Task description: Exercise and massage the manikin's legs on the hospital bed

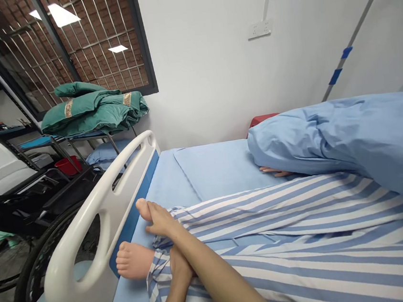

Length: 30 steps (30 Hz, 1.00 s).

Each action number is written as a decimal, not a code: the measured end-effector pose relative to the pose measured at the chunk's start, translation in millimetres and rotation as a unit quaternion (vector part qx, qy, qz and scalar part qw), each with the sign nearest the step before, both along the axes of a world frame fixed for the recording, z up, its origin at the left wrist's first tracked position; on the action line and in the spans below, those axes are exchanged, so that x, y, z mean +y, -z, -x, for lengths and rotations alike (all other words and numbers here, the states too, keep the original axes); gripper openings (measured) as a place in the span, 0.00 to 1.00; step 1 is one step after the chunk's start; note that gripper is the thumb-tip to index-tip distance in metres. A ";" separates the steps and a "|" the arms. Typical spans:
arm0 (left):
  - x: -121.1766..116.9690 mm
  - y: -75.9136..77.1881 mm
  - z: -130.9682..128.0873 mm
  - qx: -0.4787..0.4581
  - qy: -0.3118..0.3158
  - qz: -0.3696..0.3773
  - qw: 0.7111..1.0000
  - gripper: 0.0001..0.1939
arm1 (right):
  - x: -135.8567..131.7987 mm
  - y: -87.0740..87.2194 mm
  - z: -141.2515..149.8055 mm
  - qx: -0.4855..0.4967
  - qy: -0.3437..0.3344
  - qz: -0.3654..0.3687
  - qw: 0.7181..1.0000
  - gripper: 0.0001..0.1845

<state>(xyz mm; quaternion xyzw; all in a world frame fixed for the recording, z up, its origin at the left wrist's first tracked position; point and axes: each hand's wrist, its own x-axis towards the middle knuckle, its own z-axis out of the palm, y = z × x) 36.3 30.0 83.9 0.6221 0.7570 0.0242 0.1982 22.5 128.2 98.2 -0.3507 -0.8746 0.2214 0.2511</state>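
Note:
A figure in blue-and-white striped trousers (pixel 283 209) lies on the bed, its smooth pink feet bare; whether it is a person or a manikin I cannot tell. My right hand (pixel 161 219) is wrapped over the far foot (pixel 143 209), with the toes hidden behind it. Lower down, my left hand (pixel 180 263) rests on the near trouser leg, close to the near foot (pixel 135 260). My right forearm crosses in front of it and hides its fingers.
A white bed end board (pixel 103 214) stands just beyond the feet. A blue quilt (pixel 337 141) covers the figure's upper part, and a hand (pixel 275 171) shows under its edge. Left of the bed is a wheelchair (pixel 51 224); folded green bedding (pixel 92 107) lies below the window.

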 end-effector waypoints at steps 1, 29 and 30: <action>0.3 0.3 0.9 -0.019 -0.013 0.005 1.000 0.17 | 0.2 2.0 2.9 -0.018 0.014 0.021 1.000 0.41; 101.5 -3.5 18.5 0.196 0.159 -0.009 0.968 0.35 | 19.1 20.6 -320.0 -0.283 -0.009 0.443 0.851 0.10; 102.0 -4.8 20.3 0.205 0.156 0.001 0.966 0.33 | 19.8 26.4 -322.8 -0.282 -0.001 0.439 0.853 0.10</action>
